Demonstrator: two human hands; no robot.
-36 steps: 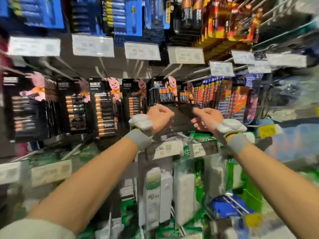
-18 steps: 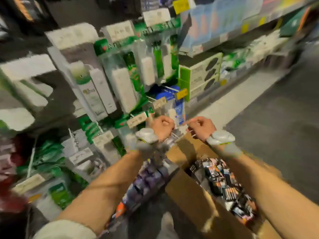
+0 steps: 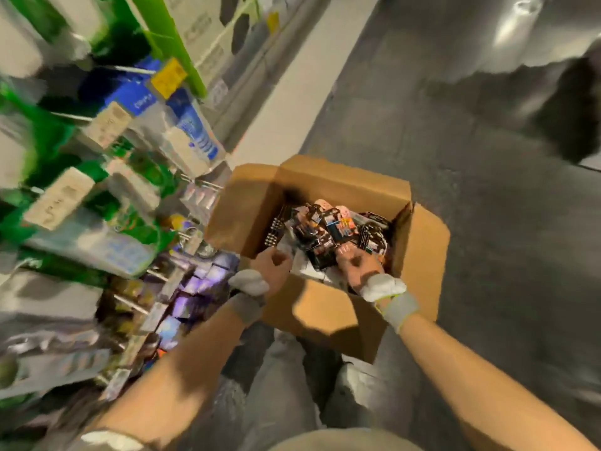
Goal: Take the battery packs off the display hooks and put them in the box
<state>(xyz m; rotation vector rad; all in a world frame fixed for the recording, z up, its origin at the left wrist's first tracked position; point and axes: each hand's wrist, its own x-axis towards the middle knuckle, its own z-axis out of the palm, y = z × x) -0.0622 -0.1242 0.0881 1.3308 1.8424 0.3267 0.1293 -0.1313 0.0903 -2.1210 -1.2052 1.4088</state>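
Note:
An open cardboard box (image 3: 344,182) stands on the floor beside the shelving, with several dark battery packs (image 3: 338,227) piled loosely inside. Both my hands are low over the box's near edge. My left hand (image 3: 272,265) and my right hand (image 3: 357,264) have curled fingers and grip a small stack of battery packs (image 3: 320,255) between them, just above the pile. The picture is blurred, so the exact grip is hard to make out. Each wrist wears a grey band with a white pad.
Shelving (image 3: 107,196) with hanging green, white and blue packages fills the left side, close to the box. Grey floor (image 3: 487,157) stretches to the right and beyond the box. My legs (image 3: 292,385) are below the box's near flap.
The view swung from the battery hooks down to the floor. Both hands carried the packs down from the display and now sit over the box's opening.

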